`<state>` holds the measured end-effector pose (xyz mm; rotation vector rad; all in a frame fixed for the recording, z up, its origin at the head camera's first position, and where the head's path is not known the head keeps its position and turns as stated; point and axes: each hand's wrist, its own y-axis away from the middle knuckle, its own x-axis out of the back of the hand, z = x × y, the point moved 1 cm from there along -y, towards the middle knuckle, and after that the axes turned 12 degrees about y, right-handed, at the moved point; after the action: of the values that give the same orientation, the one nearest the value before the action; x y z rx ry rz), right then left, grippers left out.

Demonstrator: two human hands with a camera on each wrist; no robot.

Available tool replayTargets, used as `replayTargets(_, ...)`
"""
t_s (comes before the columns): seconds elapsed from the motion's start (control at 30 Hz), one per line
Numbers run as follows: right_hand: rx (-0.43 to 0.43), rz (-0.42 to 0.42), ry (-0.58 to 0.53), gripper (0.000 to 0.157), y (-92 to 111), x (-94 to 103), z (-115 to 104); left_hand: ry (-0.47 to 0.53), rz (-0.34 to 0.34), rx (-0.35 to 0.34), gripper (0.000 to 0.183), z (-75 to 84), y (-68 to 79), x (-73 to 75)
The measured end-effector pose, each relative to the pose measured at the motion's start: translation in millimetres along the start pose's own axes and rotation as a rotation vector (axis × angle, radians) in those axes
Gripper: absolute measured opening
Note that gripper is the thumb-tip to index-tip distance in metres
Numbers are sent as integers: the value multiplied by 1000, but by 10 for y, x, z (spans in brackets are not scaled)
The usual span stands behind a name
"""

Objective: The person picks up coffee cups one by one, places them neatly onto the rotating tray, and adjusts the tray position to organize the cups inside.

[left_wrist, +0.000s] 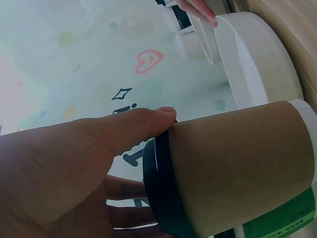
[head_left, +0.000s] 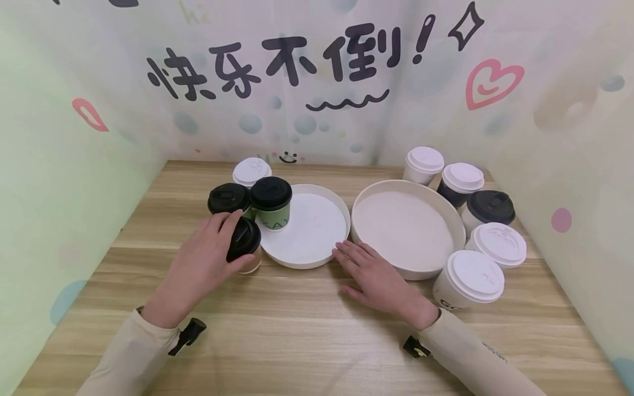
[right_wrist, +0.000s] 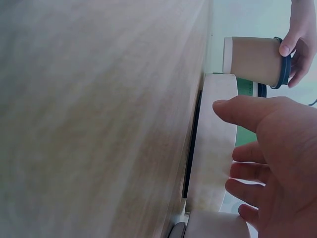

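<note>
My left hand [head_left: 205,256] grips a brown paper cup [left_wrist: 242,163] by its black lid, thumb on one side and fingers round the other. In the right wrist view the cup's base appears raised a little above the table. A green cup [head_left: 275,216] with a black lid stands inside the left edge of the white round tray [head_left: 317,231]. Another black-lidded cup [head_left: 229,199] is beside it, partly hidden by my left hand. My right hand [head_left: 376,280] lies with extended fingers near where the two trays meet, fingertips at the white tray's rim.
A white-lidded cup [head_left: 251,171] stands behind the green cups. Right of the white tray is a larger cream round tray [head_left: 403,225]. Several lidded cups, including a black-lidded one [head_left: 491,208] and a front white-lidded one [head_left: 470,280], curve round its right side. Printed cloth [head_left: 297,126] hangs behind the table.
</note>
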<state>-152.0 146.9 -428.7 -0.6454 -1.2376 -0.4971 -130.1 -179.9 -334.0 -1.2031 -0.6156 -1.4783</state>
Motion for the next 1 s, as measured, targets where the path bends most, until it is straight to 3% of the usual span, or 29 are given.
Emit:
replayTargets(0.27,-5,-10,-1,75,0,-16,12,4,16,-5,88,59,-9,109)
replayTargets(0.53,-6,-18,-12,75,1,-11,6,3,56,-68,87,100,-46,183)
replayTargets(1.0,-7,-19,-6,74,-5,1,1,-5,38,-75,86,147,-134,260)
